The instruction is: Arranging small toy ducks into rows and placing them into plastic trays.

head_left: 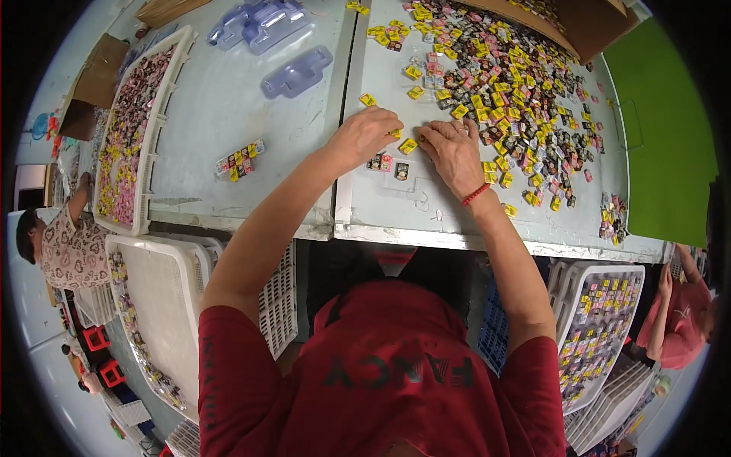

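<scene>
My left hand (364, 139) is closed, its fingertips pinching a small yellow box (395, 133) just above the table. To its right, my right hand (454, 152), with a red bracelet on the wrist, has thumb and fingers pressed together; what lies between them is mostly hidden. Between the two hands lies another yellow box, loose on the table. Just below my left hand sit a black box and a pink box (386, 163) side by side, and a separate black box (401, 171) is near them. A big loose pile of yellow, black and pink boxes (525, 99) spreads beyond my right hand.
Left of my arms, a small group of boxes (241, 161) lies near clear plastic trays (297, 71). A white crate (146, 167) of mixed boxes stands at far left. A cardboard carton (594, 30) tops the pile. Crates (565, 335) sit below the table edge; other people work at both sides.
</scene>
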